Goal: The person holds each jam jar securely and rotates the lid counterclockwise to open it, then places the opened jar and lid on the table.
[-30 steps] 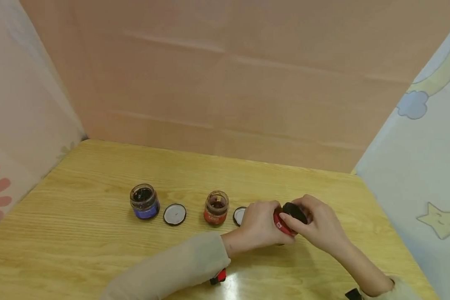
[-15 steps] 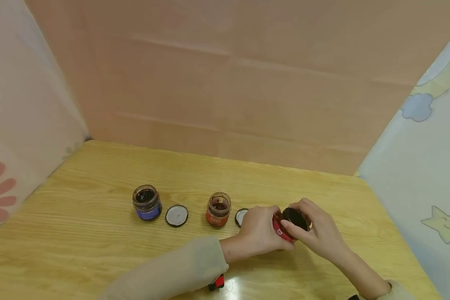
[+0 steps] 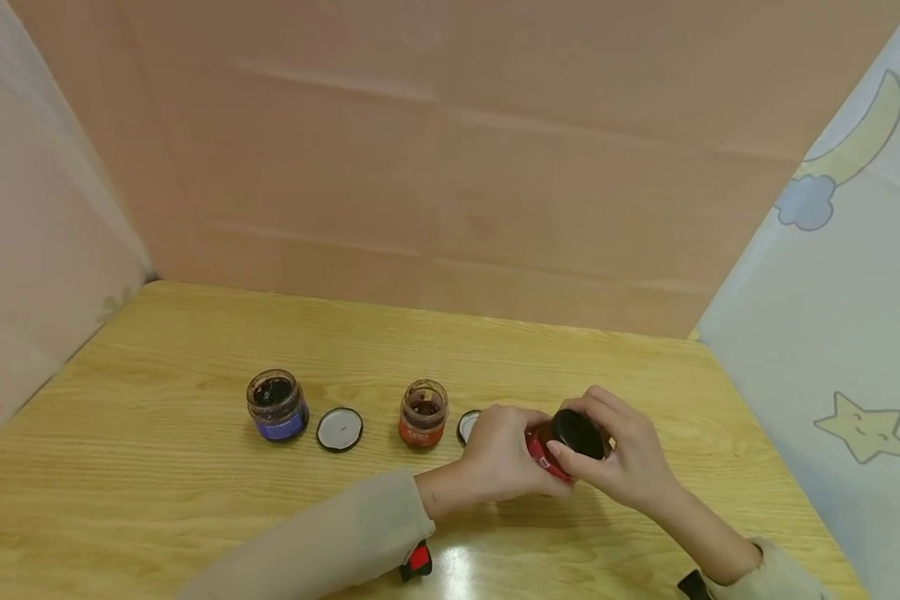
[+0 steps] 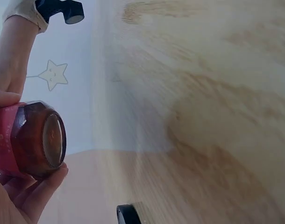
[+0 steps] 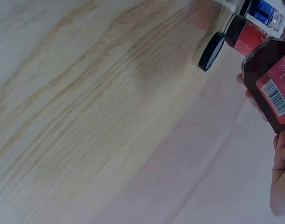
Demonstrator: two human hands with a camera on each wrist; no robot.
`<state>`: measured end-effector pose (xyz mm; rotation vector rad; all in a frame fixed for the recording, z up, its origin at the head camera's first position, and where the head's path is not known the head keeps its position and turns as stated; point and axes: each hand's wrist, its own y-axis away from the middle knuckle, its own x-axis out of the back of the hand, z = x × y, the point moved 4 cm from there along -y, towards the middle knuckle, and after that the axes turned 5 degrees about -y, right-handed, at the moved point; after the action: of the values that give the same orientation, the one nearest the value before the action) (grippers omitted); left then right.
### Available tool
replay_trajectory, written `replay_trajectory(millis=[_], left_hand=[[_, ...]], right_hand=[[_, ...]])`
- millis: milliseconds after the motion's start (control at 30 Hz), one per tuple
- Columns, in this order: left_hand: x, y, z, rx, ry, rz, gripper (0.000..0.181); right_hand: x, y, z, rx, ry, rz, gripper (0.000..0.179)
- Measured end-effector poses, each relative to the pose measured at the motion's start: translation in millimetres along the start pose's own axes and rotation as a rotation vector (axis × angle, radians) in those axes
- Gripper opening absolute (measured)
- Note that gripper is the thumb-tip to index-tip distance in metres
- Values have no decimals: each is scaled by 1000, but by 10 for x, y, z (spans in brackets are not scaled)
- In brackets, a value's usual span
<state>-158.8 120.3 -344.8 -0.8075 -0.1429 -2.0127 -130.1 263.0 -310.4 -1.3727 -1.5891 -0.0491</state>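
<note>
My left hand [image 3: 498, 458] grips the body of a glass jar with a red label [image 3: 542, 457], which leans to the right. At the jar's mouth is a black lid [image 3: 579, 433], with the fingers and thumb of my right hand [image 3: 630, 458] around its edge. In the left wrist view, the jar's round base [image 4: 53, 140] faces the camera and dark reddish-brown contents show through the glass. A barcode [image 5: 276, 98] on the label appears in the right wrist view. The jar is held above the table.
An uncovered blue-labelled jar [image 3: 279, 408] of dark contents stands at left, with an upturned lid [image 3: 340, 430] beside it. Further right stands an uncovered red-labelled jar [image 3: 423, 417]; another upturned lid [image 3: 467, 425] lies partly behind my left hand. Cloth walls [image 3: 420, 208] border the wooden table [image 3: 195, 500].
The head view has shifted slightly. The lid's top now faces the camera more, as the right hand has turned a little around it. The left hand keeps its grip on the jar.
</note>
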Motion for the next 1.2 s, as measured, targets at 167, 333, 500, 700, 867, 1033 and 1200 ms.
replay_trajectory(millis=[167, 333, 500, 700, 867, 1033, 1200], left_hand=[[-1, -13, 4, -38, 48, -33, 35], [13, -26, 16, -54, 47, -62, 31], [24, -14, 15, -47, 92, -108, 27], [5, 37, 17, -46, 135, -124, 31], [-26, 41, 23, -74, 175, -169, 29], [-13, 20, 46, -157, 168, -205, 26], [15, 18, 39, -188, 219, -262, 27]], right_hand=[[6, 8, -3, 49, -26, 30, 32], [10, -4, -6, 100, -60, 56, 29], [15, -14, -28, 112, -95, 55, 27], [17, -1, -51, 183, -119, 71, 26], [39, 21, -83, 209, -138, 79, 26], [59, 6, -151, 256, -151, 86, 30], [52, -22, -216, 290, -181, 83, 30]])
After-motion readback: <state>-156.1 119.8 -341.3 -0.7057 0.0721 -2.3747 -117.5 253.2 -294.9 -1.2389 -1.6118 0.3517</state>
